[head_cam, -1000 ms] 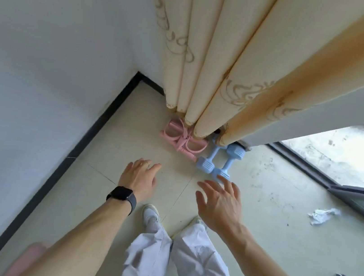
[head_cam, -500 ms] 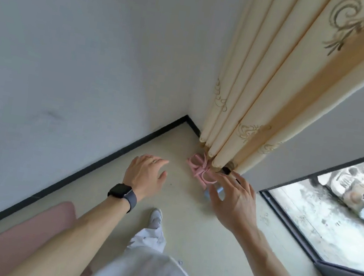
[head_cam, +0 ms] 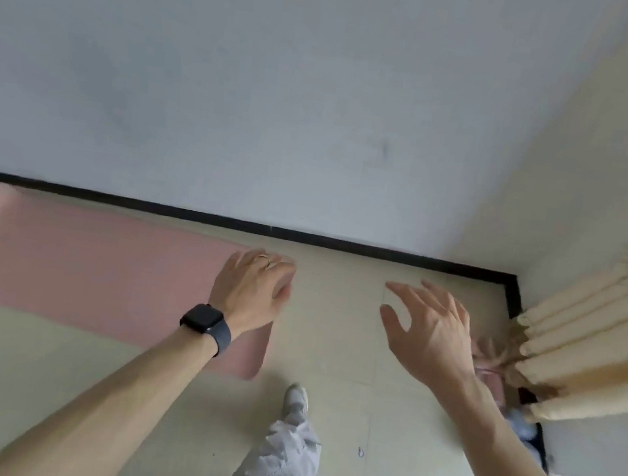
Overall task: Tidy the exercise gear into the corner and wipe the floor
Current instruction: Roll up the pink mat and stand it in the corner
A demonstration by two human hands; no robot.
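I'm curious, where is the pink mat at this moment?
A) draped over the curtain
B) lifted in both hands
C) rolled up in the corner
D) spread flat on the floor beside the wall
D: the pink mat lies unrolled on the floor along the black skirting, and the left hand and right hand hold nothing.

Your right hand and the curtain cover most of the pink puller; the dumbbells beside your wrist are a blur. The mat runs off the left edge.
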